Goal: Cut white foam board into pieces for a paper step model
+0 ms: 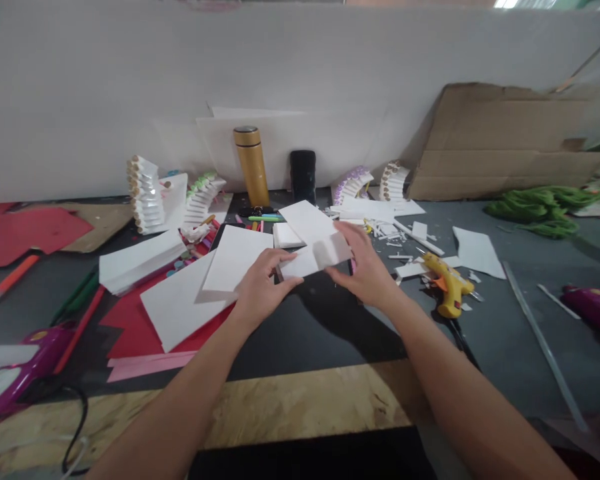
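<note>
Between my two hands, above the dark tabletop, is a folded white paper piece (pixel 305 262). My left hand (pixel 264 283) pinches its left end with thumb and fingers. At the right end, my right hand (pixel 363 263) grips it, thumb below and fingers above. Just beyond lies a white paper sheet (pixel 307 221) beside a small white paper stack (pixel 286 235). Left of my left hand, loose white sheets (pixel 180 300) overlap on red paper (pixel 135 323). A yellow glue gun (pixel 449 283) rests to the right of my right hand.
Along the back stand a gold bottle (pixel 253 167), a black case (pixel 303 175) and several fanned white paper pieces (pixel 200 200). White scraps (pixel 385 230) lie right of centre. Cardboard (pixel 500 143) leans at the back right, near green yarn (pixel 540 208). A clear glue stick (pixel 545 347) lies at right.
</note>
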The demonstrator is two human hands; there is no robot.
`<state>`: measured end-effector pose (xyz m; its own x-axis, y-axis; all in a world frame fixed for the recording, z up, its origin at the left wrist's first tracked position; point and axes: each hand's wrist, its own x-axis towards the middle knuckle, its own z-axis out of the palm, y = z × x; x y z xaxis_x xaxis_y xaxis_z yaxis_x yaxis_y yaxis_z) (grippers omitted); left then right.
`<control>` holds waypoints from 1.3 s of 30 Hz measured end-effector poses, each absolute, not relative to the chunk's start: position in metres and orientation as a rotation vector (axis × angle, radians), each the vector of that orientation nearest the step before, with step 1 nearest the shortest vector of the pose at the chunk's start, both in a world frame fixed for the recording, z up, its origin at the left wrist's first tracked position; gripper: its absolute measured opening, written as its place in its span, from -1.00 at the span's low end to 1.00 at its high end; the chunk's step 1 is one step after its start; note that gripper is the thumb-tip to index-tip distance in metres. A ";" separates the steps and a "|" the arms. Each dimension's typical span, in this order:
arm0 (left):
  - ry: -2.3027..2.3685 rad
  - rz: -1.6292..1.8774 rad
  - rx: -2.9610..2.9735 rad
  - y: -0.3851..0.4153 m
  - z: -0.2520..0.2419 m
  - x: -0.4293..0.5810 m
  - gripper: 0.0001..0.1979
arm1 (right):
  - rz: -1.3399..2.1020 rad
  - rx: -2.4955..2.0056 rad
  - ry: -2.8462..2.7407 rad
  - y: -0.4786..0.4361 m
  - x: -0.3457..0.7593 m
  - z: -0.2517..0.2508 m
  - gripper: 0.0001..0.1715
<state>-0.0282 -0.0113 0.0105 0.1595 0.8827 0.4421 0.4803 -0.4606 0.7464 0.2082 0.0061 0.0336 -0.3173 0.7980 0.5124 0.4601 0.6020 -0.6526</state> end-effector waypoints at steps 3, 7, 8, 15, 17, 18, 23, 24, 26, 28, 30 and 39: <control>1.294 1.372 1.952 -0.011 0.010 -0.026 -0.64 | 0.922 -0.986 -1.466 0.008 0.198 0.029 0.00; 1.278 1.448 2.039 -0.016 0.018 -0.023 -0.66 | 1.581 -0.881 -1.103 0.004 0.186 0.028 -0.45; 1.295 1.457 2.076 -0.018 0.020 -0.022 -0.67 | 1.681 -0.854 -1.037 0.003 0.184 0.028 -0.54; 1.253 1.474 2.186 -0.027 0.024 -0.007 -0.70 | 1.935 -0.776 -0.664 -0.002 0.173 0.026 -0.71; 1.221 1.446 2.159 -0.028 0.020 -0.005 -0.64 | 1.947 -0.808 -0.660 -0.001 0.172 0.026 -0.74; 1.201 1.432 2.127 -0.028 0.018 -0.005 -0.56 | 1.947 -0.829 -0.643 -0.001 0.173 0.026 -0.73; 1.294 1.107 2.326 -0.024 0.018 -0.017 -0.29 | 1.882 -0.837 -0.493 0.010 0.184 0.024 -0.62; 1.324 0.999 2.439 -0.024 0.020 -0.020 -0.32 | 1.862 -0.834 -0.471 0.012 0.186 0.024 -0.59; 1.357 0.822 2.601 -0.024 0.023 -0.023 -0.31 | 1.832 -0.835 -0.439 0.015 0.190 0.022 -0.57; 1.380 0.690 2.678 -0.026 0.026 -0.025 -0.25 | 1.816 -0.833 -0.423 0.017 0.192 0.021 -0.58; 1.413 0.577 2.734 -0.027 0.027 -0.026 -0.28 | 1.811 -0.820 -0.422 0.017 0.193 0.021 -0.59; 1.640 0.531 2.681 -0.016 0.013 -0.040 -0.51 | 1.754 -0.846 -0.511 0.015 0.191 0.019 -0.60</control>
<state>-0.0404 -0.0162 0.0133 0.4154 0.8575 0.3037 0.8729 -0.4697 0.1323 0.1909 0.0153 0.0192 -0.1760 0.9395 -0.2938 -0.6351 -0.3364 -0.6953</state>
